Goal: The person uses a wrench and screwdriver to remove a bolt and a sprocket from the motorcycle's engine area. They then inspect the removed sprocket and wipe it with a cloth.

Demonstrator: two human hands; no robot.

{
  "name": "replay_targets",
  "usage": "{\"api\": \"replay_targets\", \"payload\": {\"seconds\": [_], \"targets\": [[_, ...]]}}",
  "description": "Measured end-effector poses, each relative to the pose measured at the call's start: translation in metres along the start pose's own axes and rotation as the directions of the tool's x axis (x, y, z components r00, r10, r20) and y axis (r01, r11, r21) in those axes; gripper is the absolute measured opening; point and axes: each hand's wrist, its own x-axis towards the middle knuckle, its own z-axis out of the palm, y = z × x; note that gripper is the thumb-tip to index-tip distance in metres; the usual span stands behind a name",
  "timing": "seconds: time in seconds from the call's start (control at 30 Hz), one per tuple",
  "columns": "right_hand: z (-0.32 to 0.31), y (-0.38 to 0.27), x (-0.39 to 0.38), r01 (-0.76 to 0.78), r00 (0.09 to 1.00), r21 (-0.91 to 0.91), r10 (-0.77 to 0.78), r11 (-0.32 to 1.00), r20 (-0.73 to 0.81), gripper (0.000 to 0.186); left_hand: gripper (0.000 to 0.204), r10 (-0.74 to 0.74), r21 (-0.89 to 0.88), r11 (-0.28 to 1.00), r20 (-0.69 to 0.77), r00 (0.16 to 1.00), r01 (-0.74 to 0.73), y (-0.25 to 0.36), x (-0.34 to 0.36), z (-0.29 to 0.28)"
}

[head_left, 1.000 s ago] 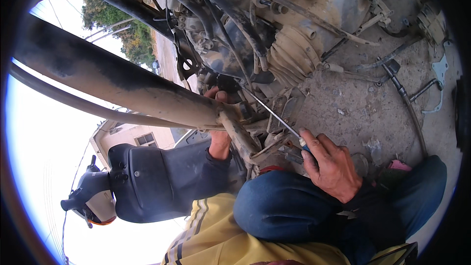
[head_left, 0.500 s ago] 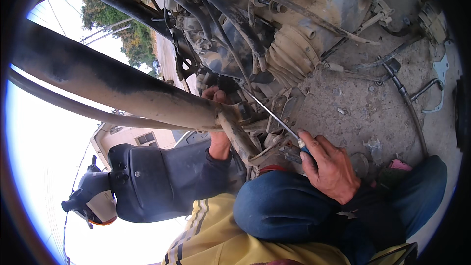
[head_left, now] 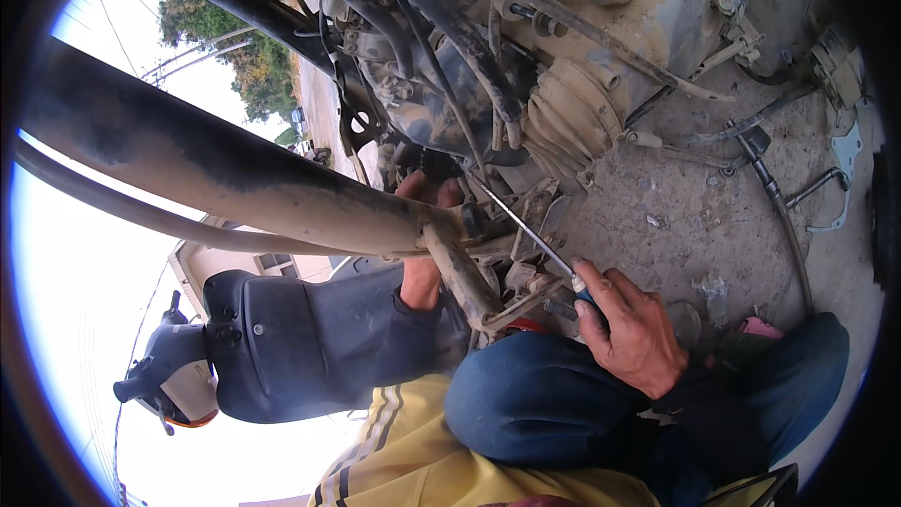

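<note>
Head view, looking down at the mud-caked underside of a motorcycle. The right hand [head_left: 631, 329] is closed around the handle of a long screwdriver [head_left: 522, 225], near and right of centre, resting above a blue-jeaned knee [head_left: 526, 404]. The thin metal shaft slants up and left, its tip reaching into the dirty engine parts [head_left: 441, 103]. The left hand [head_left: 427, 195] reaches up behind a thick, dusty exhaust pipe [head_left: 216, 169]; fingertips touch the engine, but whether it grips anything cannot be told. Bare dirt ground [head_left: 694, 225] lies to the right.
</note>
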Motion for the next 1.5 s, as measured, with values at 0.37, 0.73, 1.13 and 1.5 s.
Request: {"api": "replay_targets", "payload": {"seconds": [0.37,0.73,1.13,1.5], "targets": [[-0.006,-0.001,0.001,-0.045,0.997,0.115,0.038,0.992,0.062,0.046,0.035,-0.150,0.009,0.989,0.081,0.985,0.150,0.045,0.010,0.002],[-0.002,0.004,0.001,0.017,1.000,0.215,-0.016,0.976,-0.004,0.043,0.030,-0.161,0.086,0.985,0.155,0.975,0.149,0.069,0.022,0.002],[-0.009,0.002,0.002,-0.089,0.993,0.242,0.067,0.966,0.098,0.042,0.033,-0.210,-0.057,0.975,0.101,0.972,0.216,0.065,0.016,0.005],[-0.007,0.002,0.002,-0.068,0.996,0.165,0.056,0.984,0.074,0.043,0.037,-0.126,-0.058,0.990,0.055,0.991,0.129,0.056,0.012,-0.001]]}}
